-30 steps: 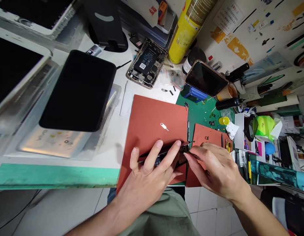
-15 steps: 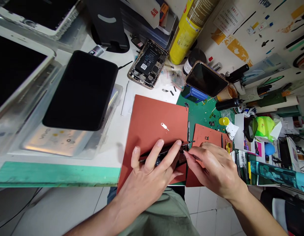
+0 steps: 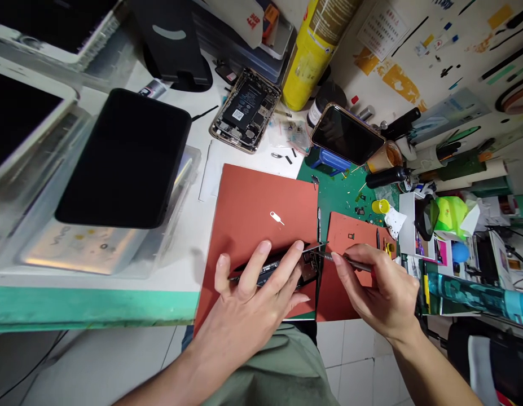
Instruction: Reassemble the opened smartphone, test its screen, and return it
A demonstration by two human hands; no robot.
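On the large red-brown mat [image 3: 261, 194] lies an opened phone [image 3: 267, 270], its dark inside partly showing and a raised edge tilted up. My left hand [image 3: 255, 299] grips it from above, fingers spread over the top and thumb at the near side. In my right hand [image 3: 382, 287] is a thin dark tool with a ridged section, apparently tweezers [image 3: 326, 256], pinched between thumb and fingers. Its tip is at the phone's right end; whether it touches a part I cannot tell. A SIM eject pin [image 3: 277, 217] rests on the mat beyond my left fingers.
A smaller red-brown mat [image 3: 341, 225] is at right, on a green mat [image 3: 339, 189] with tiny scattered parts. Behind stand an opened phone with its battery [image 3: 245, 110], a propped phone [image 3: 348, 135] and a yellow can [image 3: 306, 73]. A dark tablet [image 3: 126, 158] tops boxes at left.
My right hand has drawn back slightly to the right, so more of the tool shows. My left hand stays on the phone. The whole view has shifted a little.
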